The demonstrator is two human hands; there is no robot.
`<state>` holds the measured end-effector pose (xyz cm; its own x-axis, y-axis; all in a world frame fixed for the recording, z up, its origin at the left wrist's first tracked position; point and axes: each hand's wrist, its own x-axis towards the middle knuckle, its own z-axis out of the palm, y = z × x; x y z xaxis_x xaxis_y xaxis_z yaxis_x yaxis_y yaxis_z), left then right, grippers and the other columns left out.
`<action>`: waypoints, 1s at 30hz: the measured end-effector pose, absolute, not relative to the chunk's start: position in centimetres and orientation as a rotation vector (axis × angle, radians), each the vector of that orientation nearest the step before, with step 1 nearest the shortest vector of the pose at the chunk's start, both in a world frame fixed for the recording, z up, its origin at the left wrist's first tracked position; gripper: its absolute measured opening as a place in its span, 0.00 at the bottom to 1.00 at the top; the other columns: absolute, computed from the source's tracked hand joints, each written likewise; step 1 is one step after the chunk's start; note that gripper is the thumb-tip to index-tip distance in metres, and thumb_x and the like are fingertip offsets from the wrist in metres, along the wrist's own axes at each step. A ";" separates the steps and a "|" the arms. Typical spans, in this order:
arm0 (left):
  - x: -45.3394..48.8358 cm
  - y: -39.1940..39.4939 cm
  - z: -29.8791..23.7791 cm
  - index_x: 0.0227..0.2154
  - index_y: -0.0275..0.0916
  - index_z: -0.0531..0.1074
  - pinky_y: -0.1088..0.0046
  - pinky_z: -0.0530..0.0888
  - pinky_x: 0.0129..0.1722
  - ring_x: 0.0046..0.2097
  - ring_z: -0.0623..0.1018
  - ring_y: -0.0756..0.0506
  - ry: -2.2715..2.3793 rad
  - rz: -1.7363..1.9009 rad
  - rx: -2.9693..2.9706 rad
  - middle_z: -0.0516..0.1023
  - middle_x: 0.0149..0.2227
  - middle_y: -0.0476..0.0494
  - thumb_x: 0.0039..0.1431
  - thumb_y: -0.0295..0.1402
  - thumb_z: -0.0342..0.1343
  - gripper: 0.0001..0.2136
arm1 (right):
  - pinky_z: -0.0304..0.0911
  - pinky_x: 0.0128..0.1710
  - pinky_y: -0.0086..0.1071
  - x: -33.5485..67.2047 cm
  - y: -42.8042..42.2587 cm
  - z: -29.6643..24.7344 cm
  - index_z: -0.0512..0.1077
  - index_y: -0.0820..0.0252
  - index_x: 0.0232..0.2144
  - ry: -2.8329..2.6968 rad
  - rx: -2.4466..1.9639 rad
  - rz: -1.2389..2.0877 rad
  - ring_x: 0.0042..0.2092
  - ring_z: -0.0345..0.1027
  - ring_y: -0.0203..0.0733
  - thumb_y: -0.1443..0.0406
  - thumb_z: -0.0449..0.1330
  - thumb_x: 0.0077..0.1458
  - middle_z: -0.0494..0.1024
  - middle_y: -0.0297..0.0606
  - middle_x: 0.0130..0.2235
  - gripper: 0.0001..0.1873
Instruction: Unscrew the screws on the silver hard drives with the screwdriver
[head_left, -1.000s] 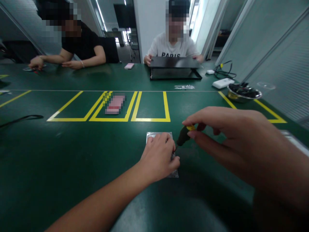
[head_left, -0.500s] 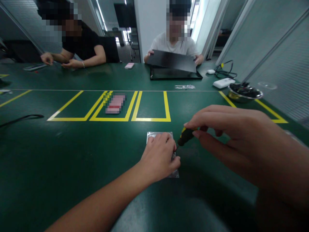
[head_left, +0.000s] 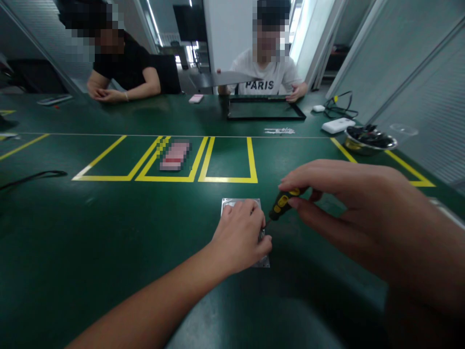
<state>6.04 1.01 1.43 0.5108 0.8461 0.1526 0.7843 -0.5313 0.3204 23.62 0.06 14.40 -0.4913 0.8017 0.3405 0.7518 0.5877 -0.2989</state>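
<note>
A flat silver metal piece that looks like a hard drive [head_left: 263, 261] lies on the green table, mostly covered by my left hand [head_left: 240, 232]. The fingers of that hand are curled over it and grip its right side. In my right hand [head_left: 348, 208] is a screwdriver [head_left: 282, 203] with a black and yellow handle, pinched between thumb and fingers. Its thin shaft slants down to the right edge of the metal piece, beside my left fingertips. The exact contact of the tip is too small to make out.
Yellow tape marks [head_left: 227, 180] outline areas on the table [head_left: 109, 252]; a pink phone [head_left: 175, 156] lies in one. At right stand a metal bowl [head_left: 370, 145] of dark parts and a white box [head_left: 338, 126]. Two people sit opposite, one by a black frame [head_left: 267, 118].
The screwdriver handle has turned, showing more yellow patches. Across the table, a person has lifted a dark panel off the frame toward the left. The other person's hands have come together.
</note>
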 end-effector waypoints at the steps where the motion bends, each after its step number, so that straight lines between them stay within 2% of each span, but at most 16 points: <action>1: 6.0 1.0 1.4 0.35 0.41 0.67 0.53 0.68 0.46 0.49 0.70 0.37 1.394 0.432 2.544 0.70 0.46 0.42 0.58 0.40 0.56 0.09 | 0.64 0.36 0.36 23.6 0.1 14.4 0.76 0.55 0.35 -2.375 -1.238 0.159 0.37 0.72 0.44 0.66 0.57 0.57 0.79 0.38 0.38 0.07; 5: 6.0 1.1 1.4 0.35 0.41 0.68 0.53 0.68 0.46 0.48 0.70 0.37 1.399 0.445 2.554 0.70 0.45 0.42 0.58 0.40 0.56 0.09 | 0.62 0.33 0.35 23.5 0.1 14.3 0.76 0.54 0.34 -2.410 -1.242 0.172 0.35 0.71 0.42 0.64 0.57 0.59 0.78 0.36 0.37 0.07; 11: 6.0 1.0 1.3 0.37 0.41 0.69 0.52 0.68 0.47 0.49 0.70 0.37 1.392 0.442 2.550 0.70 0.46 0.42 0.58 0.40 0.57 0.09 | 0.61 0.32 0.35 23.6 0.1 14.1 0.77 0.56 0.36 -2.380 -1.229 0.104 0.33 0.71 0.42 0.67 0.59 0.54 0.79 0.35 0.34 0.08; 20: 6.0 1.0 1.4 0.36 0.41 0.68 0.54 0.67 0.46 0.49 0.70 0.38 1.397 0.451 2.550 0.70 0.46 0.42 0.58 0.40 0.57 0.09 | 0.63 0.35 0.35 23.6 0.2 14.2 0.76 0.53 0.35 -2.385 -1.233 0.243 0.35 0.70 0.41 0.65 0.57 0.57 0.77 0.35 0.37 0.07; 30: 6.0 0.9 1.2 0.35 0.41 0.68 0.53 0.68 0.46 0.48 0.70 0.37 1.394 0.461 2.538 0.69 0.44 0.43 0.57 0.40 0.57 0.09 | 0.54 0.27 0.36 23.5 0.2 13.7 0.73 0.55 0.30 -2.404 -1.365 0.031 0.29 0.65 0.42 0.61 0.57 0.58 0.73 0.38 0.31 0.07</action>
